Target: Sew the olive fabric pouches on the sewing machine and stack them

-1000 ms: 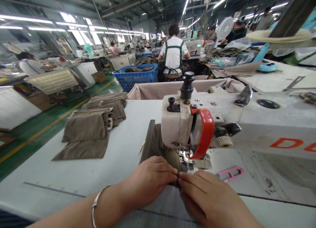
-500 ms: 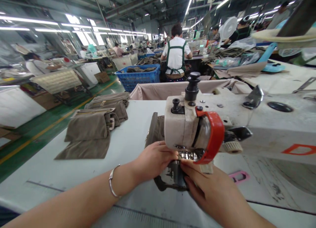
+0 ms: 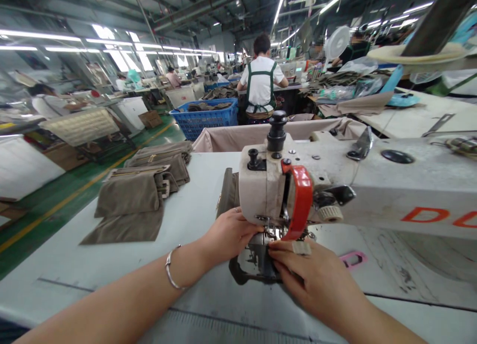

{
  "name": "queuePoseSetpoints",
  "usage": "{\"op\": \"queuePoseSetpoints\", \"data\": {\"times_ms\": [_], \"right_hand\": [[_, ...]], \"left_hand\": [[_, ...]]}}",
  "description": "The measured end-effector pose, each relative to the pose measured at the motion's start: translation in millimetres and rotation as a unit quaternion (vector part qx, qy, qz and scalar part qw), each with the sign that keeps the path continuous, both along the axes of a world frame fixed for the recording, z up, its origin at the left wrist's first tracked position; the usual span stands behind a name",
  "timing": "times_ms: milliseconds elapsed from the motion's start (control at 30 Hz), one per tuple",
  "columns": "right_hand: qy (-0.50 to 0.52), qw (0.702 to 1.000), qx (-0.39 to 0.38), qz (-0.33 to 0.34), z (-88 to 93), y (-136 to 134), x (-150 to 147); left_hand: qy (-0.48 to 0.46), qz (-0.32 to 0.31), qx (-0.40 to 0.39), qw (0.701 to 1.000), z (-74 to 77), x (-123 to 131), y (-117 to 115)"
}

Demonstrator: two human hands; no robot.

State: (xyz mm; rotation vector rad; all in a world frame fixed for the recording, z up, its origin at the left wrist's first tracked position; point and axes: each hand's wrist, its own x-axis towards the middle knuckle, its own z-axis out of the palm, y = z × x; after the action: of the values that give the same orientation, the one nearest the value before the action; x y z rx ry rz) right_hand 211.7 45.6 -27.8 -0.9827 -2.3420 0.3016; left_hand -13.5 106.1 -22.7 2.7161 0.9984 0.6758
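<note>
An olive-brown fabric piece [image 3: 228, 197] lies under the head of the white sewing machine [image 3: 257, 185], partly hidden by it. My left hand [image 3: 229, 237] is closed at the fabric's near edge, its fingertips left of the metal presser foot [image 3: 274, 232]. In front of the foot, my right hand [image 3: 313, 269] has thumb and fingers pressed together low over the dark metal plate [image 3: 253, 264]. What lies between those fingers is too small and covered to make out. A red guard [image 3: 302, 200] sits just above my right fingertips.
Stacked olive-brown fabric pieces with buckles [image 3: 130, 192] lie on the table's left side. A pink plastic piece [image 3: 353, 259] is right of my right hand. Beyond the table are a cloth-lined bin [image 3: 223, 138], a blue basket [image 3: 204, 118] and a seated co-worker [image 3: 262, 81].
The view has swung slightly right, so the machine and its surroundings appear further left. Both hands stay at the presser foot with nearly the same hold.
</note>
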Motion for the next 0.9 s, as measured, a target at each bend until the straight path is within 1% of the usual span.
{"op": "queuePoseSetpoints", "data": {"times_ms": [100, 233, 333, 467, 533, 600, 700, 767, 833, 900], "right_hand": [[-0.012, 1.000, -0.015, 0.001, 1.8, -0.1, -0.2], [-0.028, 0.999, -0.032, -0.002, 3.4, -0.6, -0.6], [-0.035, 0.999, -0.041, -0.003, 3.7, -0.3, -0.9], [-0.034, 0.998, -0.054, 0.006, 5.5, 0.2, -1.4], [-0.033, 0.998, -0.059, 0.009, 7.3, -0.3, -1.4], [-0.031, 0.998, -0.061, 0.011, 9.2, -0.9, -0.8], [-0.031, 0.998, -0.059, 0.014, 11.5, -1.3, 2.2], [-0.035, 0.998, -0.049, 0.025, 12.0, -0.7, 5.4], [-0.041, 0.998, -0.031, 0.035, 11.8, 0.1, 8.6], [-0.039, 0.998, -0.018, 0.041, 11.5, 0.2, 11.3]], "left_hand": [[0.001, 0.004, 0.008, 1.000, 1.7, 0.3, -1.6], [0.015, 0.027, 0.002, 1.000, 4.1, 0.4, -6.8], [0.030, 0.046, 0.002, 0.998, 2.7, -0.4, -10.6], [0.036, 0.054, 0.003, 0.998, 1.4, 0.8, -11.7], [0.042, 0.058, -0.001, 0.997, 6.1, 4.2, -12.4], [0.054, 0.072, -0.016, 0.996, 15.7, 9.6, -16.5], [0.064, 0.109, -0.076, 0.989, 34.0, 16.8, -34.2], [0.059, 0.114, -0.125, 0.984, 43.4, 18.2, -52.3], [0.060, 0.099, -0.156, 0.981, 47.6, 16.6, -71.3], [0.074, 0.082, -0.155, 0.982, 46.4, 14.3, -88.0]]}}
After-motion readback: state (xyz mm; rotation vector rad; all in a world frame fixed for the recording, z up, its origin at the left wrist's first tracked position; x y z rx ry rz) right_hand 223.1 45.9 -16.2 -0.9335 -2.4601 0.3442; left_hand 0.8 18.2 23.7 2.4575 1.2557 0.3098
